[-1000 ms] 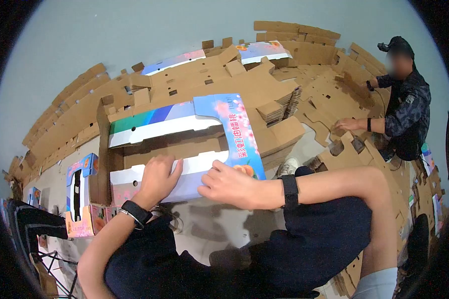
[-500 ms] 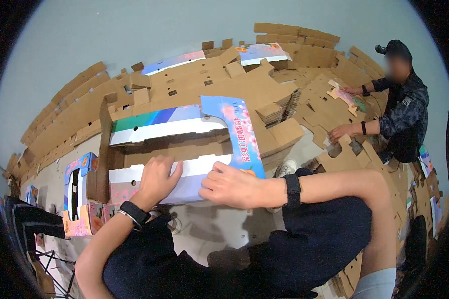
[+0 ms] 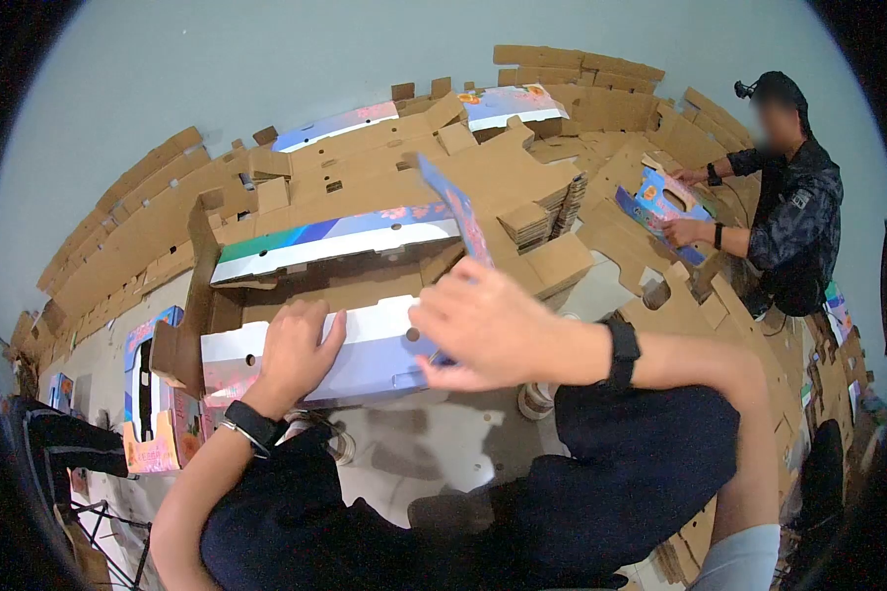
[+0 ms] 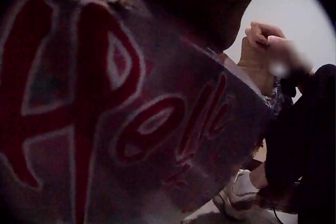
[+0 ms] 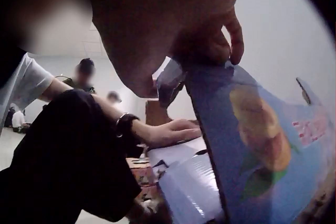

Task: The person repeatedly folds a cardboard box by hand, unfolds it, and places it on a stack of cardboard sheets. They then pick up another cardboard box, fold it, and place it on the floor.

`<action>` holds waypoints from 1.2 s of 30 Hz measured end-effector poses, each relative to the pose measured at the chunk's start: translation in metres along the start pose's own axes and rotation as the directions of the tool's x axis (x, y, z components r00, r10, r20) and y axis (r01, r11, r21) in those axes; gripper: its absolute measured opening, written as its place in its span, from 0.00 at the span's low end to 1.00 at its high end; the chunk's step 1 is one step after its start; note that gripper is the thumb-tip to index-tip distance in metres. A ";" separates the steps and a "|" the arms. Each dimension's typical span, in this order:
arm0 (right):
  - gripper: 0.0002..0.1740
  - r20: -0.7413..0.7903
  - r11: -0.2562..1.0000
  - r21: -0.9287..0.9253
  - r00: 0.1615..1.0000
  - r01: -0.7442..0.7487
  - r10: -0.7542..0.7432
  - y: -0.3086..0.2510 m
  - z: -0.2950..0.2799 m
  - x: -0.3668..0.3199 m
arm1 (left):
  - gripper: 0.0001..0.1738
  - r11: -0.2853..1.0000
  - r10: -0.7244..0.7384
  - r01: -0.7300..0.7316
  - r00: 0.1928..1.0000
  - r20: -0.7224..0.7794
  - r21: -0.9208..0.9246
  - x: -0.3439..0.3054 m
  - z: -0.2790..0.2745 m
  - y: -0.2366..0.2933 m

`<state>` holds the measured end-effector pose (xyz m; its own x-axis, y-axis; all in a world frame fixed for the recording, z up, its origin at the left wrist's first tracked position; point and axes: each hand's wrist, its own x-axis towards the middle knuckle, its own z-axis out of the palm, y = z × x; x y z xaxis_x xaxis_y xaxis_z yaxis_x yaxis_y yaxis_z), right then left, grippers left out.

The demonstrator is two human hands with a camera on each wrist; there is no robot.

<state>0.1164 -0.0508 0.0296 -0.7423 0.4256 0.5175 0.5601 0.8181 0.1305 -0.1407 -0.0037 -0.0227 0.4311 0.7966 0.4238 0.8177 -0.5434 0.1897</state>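
Observation:
A printed cardboard box (image 3: 310, 360) lies in front of me, its long top open between two white-edged panels. My left hand (image 3: 298, 357) rests on the near top panel, fingers reaching to the inner edge. Large red lettering (image 4: 94, 92) on the printed cardboard fills the left wrist view. My right hand (image 3: 503, 330) pinches the blue end flap (image 3: 453, 202) at the box's right end. That flap stands tilted up, nearly edge-on in the head view. In the right wrist view, curled fingers (image 5: 218, 48) hook the edge of the flap, which bears a painted peach.
Stacked flat cardboard (image 3: 552, 207) lies beyond the box to the right. Another printed box (image 3: 153, 394) stands at the left end. At the right, a person (image 3: 793, 212) in dark clothes handles a blue printed carton (image 3: 665, 207). Cardboard lines the wall behind.
The right hand has lifted the end flap from lying flat over the box to standing up, moving rightward. My left hand stays on the near panel. The other person has raised a blue carton.

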 end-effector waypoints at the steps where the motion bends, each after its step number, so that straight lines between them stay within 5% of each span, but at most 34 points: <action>1: 0.14 -0.080 0.999 -0.019 0.996 -0.044 0.042 0.006 -0.008 -0.002 | 0.17 1.000 0.022 -0.021 0.999 -0.029 0.011 0.001 -0.004 0.000; 2: 0.14 -0.080 0.999 -0.021 0.996 -0.042 0.040 0.012 -0.017 -0.004 | 0.17 1.000 0.022 -0.021 0.999 -0.031 0.011 0.003 -0.009 0.000; 6: 0.12 -0.110 0.910 0.050 0.903 -0.412 0.415 0.051 -0.052 -0.024 | 0.14 0.930 0.320 -0.264 0.923 -0.213 0.255 0.019 -0.049 0.000; 9: 0.10 -0.105 0.813 0.208 0.814 -0.543 0.571 0.077 -0.063 -0.059 | 0.17 0.923 0.317 -0.260 0.931 -0.181 0.283 0.013 -0.062 -0.001; 11: 0.08 0.007 0.662 0.355 0.710 -0.660 0.704 0.087 -0.062 -0.089 | 0.19 0.879 0.424 -0.425 0.904 0.054 0.218 0.002 -0.068 0.000; 14: 0.07 0.090 0.501 0.509 0.622 -0.700 0.778 0.106 -0.037 -0.150 | 0.20 0.938 0.302 -0.325 0.937 0.174 0.119 -0.024 -0.089 0.009; 18: 0.07 0.151 0.521 0.411 0.619 -0.749 0.771 0.089 -0.033 -0.167 | 0.20 0.973 0.125 -0.174 0.949 0.288 0.151 -0.054 -0.117 0.001; 19: 0.09 0.042 0.696 0.028 0.697 -0.717 0.716 0.080 -0.036 -0.160 | 0.19 0.990 0.030 -0.069 0.957 0.289 0.123 -0.060 -0.121 -0.001; 20: 0.11 -0.026 0.723 -0.373 0.786 -0.582 0.618 0.074 -0.041 -0.151 | 0.19 0.995 -0.064 0.038 0.955 0.289 0.095 -0.064 -0.124 -0.002; 22: 0.19 0.000 0.768 -0.376 0.829 -0.518 0.559 0.071 -0.051 -0.127 | 0.17 0.994 -0.108 0.100 0.955 0.275 0.042 -0.067 -0.127 -0.001; 24: 0.25 0.028 0.922 -0.142 0.929 -0.361 0.368 0.060 -0.058 -0.091 | 0.15 0.973 -0.191 0.216 0.949 0.251 -0.078 -0.070 -0.127 -0.001; 26: 0.27 0.167 0.968 -0.190 0.966 -0.163 0.196 0.032 -0.064 -0.062 | 0.12 0.974 -0.194 0.215 0.953 0.231 -0.068 -0.075 -0.124 -0.006; 28: 0.25 0.369 0.999 -0.033 0.928 -0.042 0.051 0.012 -0.064 -0.042 | 0.10 0.944 -0.285 0.315 0.930 0.233 -0.102 -0.082 -0.125 -0.003; 30: 0.23 0.583 0.932 0.282 0.812 -0.229 0.023 0.014 -0.054 -0.047 | 0.09 0.944 -0.255 0.296 0.934 0.251 -0.144 -0.091 -0.130 0.007; 33: 0.11 0.685 0.968 0.161 0.728 -0.193 0.031 0.031 -0.031 -0.055 | 0.08 0.957 -0.267 0.290 0.910 0.318 -0.025 -0.116 -0.120 -0.018; 35: 0.08 0.630 0.993 0.027 0.773 -0.114 0.072 0.041 -0.034 -0.046 | 0.06 0.969 -0.183 0.133 0.952 0.246 0.206 -0.117 -0.115 -0.030; 36: 0.05 0.576 0.993 -0.104 0.810 -0.059 0.108 0.046 -0.039 -0.039 | 0.05 0.943 -0.230 0.166 0.952 0.205 0.288 -0.107 -0.120 -0.038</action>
<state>0.1858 -0.0451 0.0484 -0.7526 0.6562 -0.0537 0.6379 0.7470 0.1875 -0.2635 -0.1004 0.0312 0.3004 0.9370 0.1785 0.9525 -0.3044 -0.0056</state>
